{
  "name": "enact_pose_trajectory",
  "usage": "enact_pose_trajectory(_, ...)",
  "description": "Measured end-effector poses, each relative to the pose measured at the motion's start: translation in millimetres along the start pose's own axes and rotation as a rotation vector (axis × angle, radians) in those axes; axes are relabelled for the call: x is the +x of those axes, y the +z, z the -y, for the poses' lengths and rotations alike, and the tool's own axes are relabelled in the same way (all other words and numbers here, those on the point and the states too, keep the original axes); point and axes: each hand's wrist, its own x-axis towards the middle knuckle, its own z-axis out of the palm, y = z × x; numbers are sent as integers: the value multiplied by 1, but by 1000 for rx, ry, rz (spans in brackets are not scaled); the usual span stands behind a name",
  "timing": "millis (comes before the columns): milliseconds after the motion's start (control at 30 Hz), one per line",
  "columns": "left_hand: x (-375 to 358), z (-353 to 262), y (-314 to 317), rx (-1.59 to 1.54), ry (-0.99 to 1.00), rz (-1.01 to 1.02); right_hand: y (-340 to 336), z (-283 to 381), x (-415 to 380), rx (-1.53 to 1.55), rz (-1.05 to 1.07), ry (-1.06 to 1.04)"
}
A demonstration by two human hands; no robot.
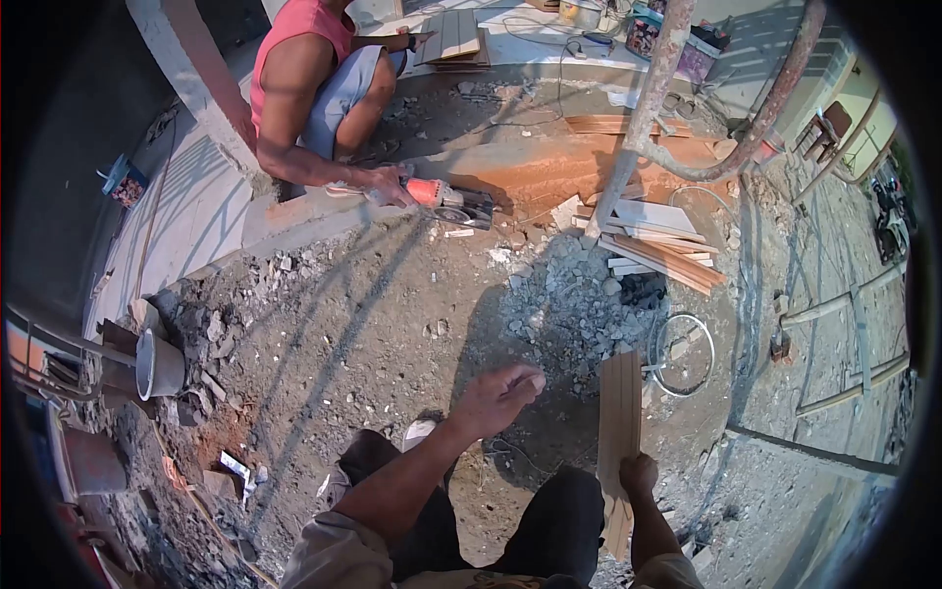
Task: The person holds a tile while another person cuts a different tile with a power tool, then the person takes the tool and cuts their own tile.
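My right hand (638,473) is closed around the edge of a long grooved wooden board (619,417), which stands out ahead of it at the lower right. My left hand (498,398) is raised over the ground in front of my knees, its fingers curled together; whether anything small is between them cannot be made out. Ahead at the upper left, a crouching co-worker in a pink sleeveless top (304,44) has one hand on an orange power tool (427,192) with a round guard, resting low by a concrete edge.
Stacked boards (667,255) lie beside a rusty metal frame (648,108). A wire ring (713,358) is right of my board, near broken rubble (559,304). A grey bucket (160,364) lies at the left. More boards (453,37) rest on the tiled floor behind.
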Motion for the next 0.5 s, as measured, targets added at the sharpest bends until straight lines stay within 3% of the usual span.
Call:
enact_pose_trajectory(67,9,11,-8,-54,-54,26,-7,10,-9,-7,39,44)
enact_pose_trajectory(133,5,31,-13,-169,-99,-140,-18,19,-7,23,127,64)
enact_pose_trajectory(233,-45,1,-47,-193,-177,-190,-12,17,-9,-105,101,55)
enact_pose_trajectory(333,-105,4,-101,-218,-348,-285,-64,61,-44,9,186,136)
enact_pose_trajectory(400,-133,-12,-134,-323,-554,-464,-97,80,-62,16,195,132)
enact_pose_trajectory(500,-154,-29,-179,-316,-510,-522,-142,104,-100,-131,285,142)
